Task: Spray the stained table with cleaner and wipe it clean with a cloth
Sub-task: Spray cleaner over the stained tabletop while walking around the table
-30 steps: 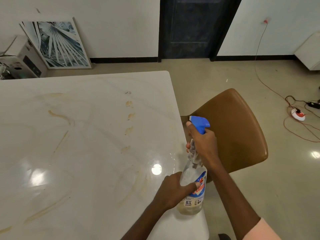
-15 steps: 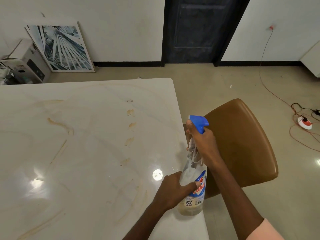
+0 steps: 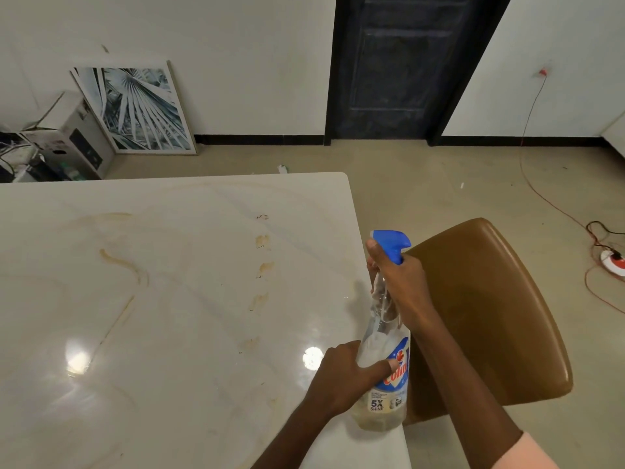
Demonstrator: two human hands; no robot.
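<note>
At the near right edge of the counter (image 3: 169, 333) we held the spray bottle (image 3: 384, 377) upright between both hands, its base resting on the pale marble top just beside the corner. Our right hand (image 3: 400, 292) was wrapped round the neck below the blue trigger head (image 3: 392, 243), fingers curled about it and the forefinger lying up along the front of the trigger. Our left hand (image 3: 341, 380) clasped the clear body lower down, with the thumb pressed across the label (image 3: 389, 387). On that label we could read part of a red brand word, "Colin", cut off by the thumb, and below it "5X SHINE" in dark print; the smaller lines were too fine to make out. A little pale liquid lay in the bottom of the bottle. Brown stains (image 3: 262, 269) ran in a broken row up the counter to the left of the bottle, well apart from our hands, and a longer curved smear (image 3: 125, 265) lay farther left. A brown chair (image 3: 490, 316) stood just beside the counter under our right arm, and a framed palm print (image 3: 135, 110) leaned on the far wall.
</note>
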